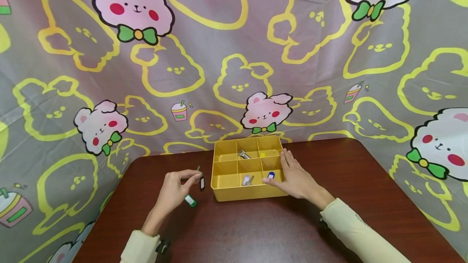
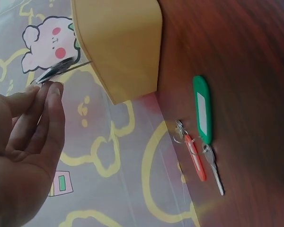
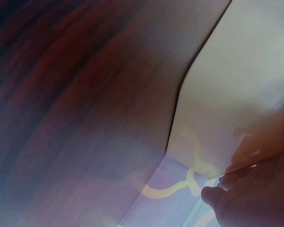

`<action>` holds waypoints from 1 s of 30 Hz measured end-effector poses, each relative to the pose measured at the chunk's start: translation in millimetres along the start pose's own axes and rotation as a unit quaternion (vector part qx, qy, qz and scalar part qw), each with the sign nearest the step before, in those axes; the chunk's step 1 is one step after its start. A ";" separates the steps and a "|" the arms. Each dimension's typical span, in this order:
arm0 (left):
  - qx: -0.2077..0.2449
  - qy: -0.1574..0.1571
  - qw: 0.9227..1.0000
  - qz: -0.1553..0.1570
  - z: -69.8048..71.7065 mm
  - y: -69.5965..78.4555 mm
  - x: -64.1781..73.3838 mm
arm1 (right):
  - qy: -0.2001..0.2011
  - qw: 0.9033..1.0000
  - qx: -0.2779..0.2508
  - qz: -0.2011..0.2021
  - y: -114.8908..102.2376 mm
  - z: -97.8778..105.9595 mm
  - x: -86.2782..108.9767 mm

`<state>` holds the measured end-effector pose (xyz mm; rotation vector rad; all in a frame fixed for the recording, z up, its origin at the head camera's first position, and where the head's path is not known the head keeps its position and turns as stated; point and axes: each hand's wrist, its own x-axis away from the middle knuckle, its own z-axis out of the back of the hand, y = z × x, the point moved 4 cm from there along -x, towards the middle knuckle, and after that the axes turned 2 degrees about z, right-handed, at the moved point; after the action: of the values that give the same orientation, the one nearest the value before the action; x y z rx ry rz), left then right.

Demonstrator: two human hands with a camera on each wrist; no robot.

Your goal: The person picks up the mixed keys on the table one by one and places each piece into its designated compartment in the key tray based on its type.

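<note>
My left hand (image 1: pixel 180 188) pinches a key ring with a black key tag (image 1: pixel 202 183) between thumb and fingertips, left of the yellow divided box (image 1: pixel 241 194). In the left wrist view, the held tag (image 2: pixel 56 70) and a thin key shaft stick out near the box wall. My right hand (image 1: pixel 300 178) rests on the box's right rim, fingers straight, thumb over the front right compartment. Inside that compartment is a blue key tag (image 1: pixel 271 175). Keys with a pale tag (image 1: pixel 246 180) lie in the front middle one. A silver key (image 1: pixel 244 155) sits in the back middle compartment.
On the table left of the box lies a green key tag (image 2: pixel 203 109) with its key (image 2: pixel 214 170). Beside it is an orange-red key tag (image 2: pixel 195 158). A yellow tag (image 1: pixel 262 155) is in the back right compartment. A patterned cloth (image 1: pixel 219 72) hangs behind the table.
</note>
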<state>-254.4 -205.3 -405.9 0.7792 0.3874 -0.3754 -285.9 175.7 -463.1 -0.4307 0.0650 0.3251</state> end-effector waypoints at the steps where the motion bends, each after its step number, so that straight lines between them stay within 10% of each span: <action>1: 0.008 0.001 1.000 0.004 -0.4 0.2 -0.9 | 0.000 1.000 0.001 0.000 0.4 -0.6 0.1; 30: 0.146 -0.011 0.986 0.078 -8.3 11.9 -31.3 | -0.009 1.000 -0.009 -0.011 2.0 -1.2 -0.9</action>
<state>-277.6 -185.8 -389.5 1.0831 0.2511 -0.2971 -287.4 176.7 -464.9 -0.4457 0.0397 0.3083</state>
